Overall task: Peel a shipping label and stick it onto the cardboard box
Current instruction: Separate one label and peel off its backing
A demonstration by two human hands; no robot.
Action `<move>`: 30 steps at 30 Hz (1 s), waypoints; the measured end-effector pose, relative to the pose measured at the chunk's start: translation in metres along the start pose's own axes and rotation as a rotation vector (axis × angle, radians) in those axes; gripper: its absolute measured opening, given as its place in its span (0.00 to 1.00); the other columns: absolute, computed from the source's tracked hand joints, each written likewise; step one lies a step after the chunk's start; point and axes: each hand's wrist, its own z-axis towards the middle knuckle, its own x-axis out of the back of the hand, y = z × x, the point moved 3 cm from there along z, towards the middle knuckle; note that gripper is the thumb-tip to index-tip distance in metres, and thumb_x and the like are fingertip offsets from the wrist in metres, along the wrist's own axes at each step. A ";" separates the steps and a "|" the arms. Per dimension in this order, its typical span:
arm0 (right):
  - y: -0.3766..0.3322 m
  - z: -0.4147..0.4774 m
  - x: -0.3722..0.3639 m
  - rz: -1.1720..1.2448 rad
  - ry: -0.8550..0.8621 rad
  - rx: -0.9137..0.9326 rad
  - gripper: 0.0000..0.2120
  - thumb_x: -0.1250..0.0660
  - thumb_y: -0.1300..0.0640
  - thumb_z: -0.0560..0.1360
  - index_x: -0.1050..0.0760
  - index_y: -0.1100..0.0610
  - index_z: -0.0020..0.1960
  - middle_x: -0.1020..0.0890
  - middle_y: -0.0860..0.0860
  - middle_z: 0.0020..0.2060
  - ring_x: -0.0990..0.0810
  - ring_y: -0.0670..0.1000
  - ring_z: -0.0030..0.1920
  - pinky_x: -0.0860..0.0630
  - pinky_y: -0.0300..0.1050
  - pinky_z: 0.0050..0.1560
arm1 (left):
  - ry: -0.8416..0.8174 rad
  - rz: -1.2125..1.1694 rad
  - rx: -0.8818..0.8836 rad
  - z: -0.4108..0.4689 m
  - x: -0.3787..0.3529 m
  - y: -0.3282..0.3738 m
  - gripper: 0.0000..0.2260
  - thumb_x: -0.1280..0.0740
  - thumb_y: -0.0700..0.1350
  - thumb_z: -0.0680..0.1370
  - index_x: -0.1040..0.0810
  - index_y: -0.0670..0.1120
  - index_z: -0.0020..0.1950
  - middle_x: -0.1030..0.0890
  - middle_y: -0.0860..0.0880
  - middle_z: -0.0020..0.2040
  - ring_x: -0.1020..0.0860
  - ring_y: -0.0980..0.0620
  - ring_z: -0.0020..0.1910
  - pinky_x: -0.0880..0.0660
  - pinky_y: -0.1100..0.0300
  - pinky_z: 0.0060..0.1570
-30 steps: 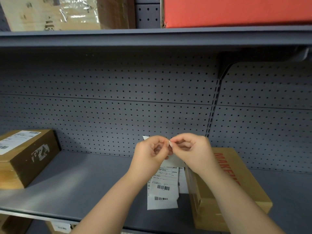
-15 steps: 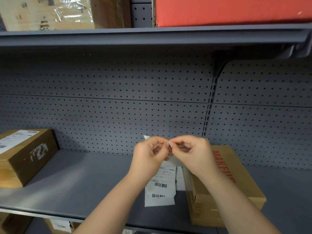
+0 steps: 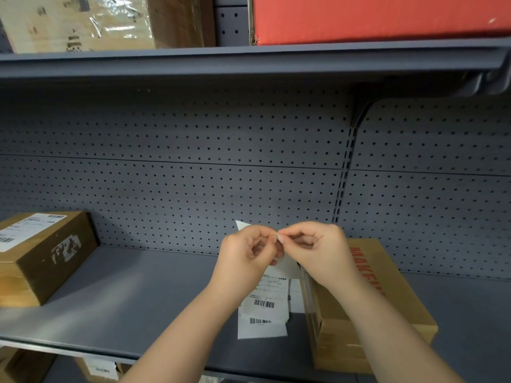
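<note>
Both hands met at centre frame, just below the middle. Left hand [image 3: 246, 252] and right hand [image 3: 315, 250] were pinched fingertip to fingertip on the top edge of the shipping label [image 3: 262, 308]. Thumb and forefinger of each hand were pressed together on the paper; no gap showed between them. Whether face and backing had parted yet could not be told, as the corner was hidden behind the fingers.

The label hung downward from the pinch, long axis running top to bottom in the frame, barcodes at its lower end. One white corner poked up above the left knuckles. The lower end hung in front of the grey shelf [image 3: 124, 294]; contact with the shelf could not be judged.

The cardboard box [image 3: 387, 313], with red lettering on its lid, sat at lower right, just beside the label and below the right forearm. Its long axis ran away from the camera. The right hand was the nearer one to it.

Judgement: the peel was at its start. The lid lay to the right of and below the fingers, so the freed label would need to travel right and turn flat onto it.

A second box [image 3: 41, 252], at far left, already bore a label. A red box [image 3: 373, 17] stood on the upper shelf.
</note>
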 end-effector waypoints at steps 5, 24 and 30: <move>0.001 0.000 -0.002 -0.001 0.012 0.038 0.07 0.27 0.68 0.69 0.16 0.58 0.42 0.14 0.49 0.34 0.15 0.43 0.35 0.20 0.33 0.40 | 0.034 0.139 -0.050 -0.001 0.000 -0.001 0.08 0.33 0.40 0.76 0.19 0.51 0.40 0.16 0.51 0.34 0.19 0.54 0.33 0.22 0.64 0.35; 0.009 0.012 0.011 -0.174 0.186 0.007 0.07 0.29 0.67 0.67 0.18 0.56 0.34 0.16 0.51 0.30 0.18 0.52 0.33 0.20 0.45 0.37 | 0.041 -0.292 0.285 0.013 0.004 -0.024 0.08 0.38 0.31 0.75 0.21 0.37 0.39 0.15 0.42 0.33 0.18 0.48 0.30 0.22 0.61 0.29; 0.015 0.021 0.029 -0.234 0.219 -0.170 0.05 0.30 0.64 0.67 0.18 0.56 0.35 0.17 0.50 0.31 0.20 0.47 0.34 0.25 0.40 0.35 | 0.028 -0.285 0.616 0.021 0.023 -0.071 0.06 0.36 0.35 0.73 0.21 0.39 0.38 0.17 0.42 0.30 0.20 0.50 0.26 0.25 0.64 0.25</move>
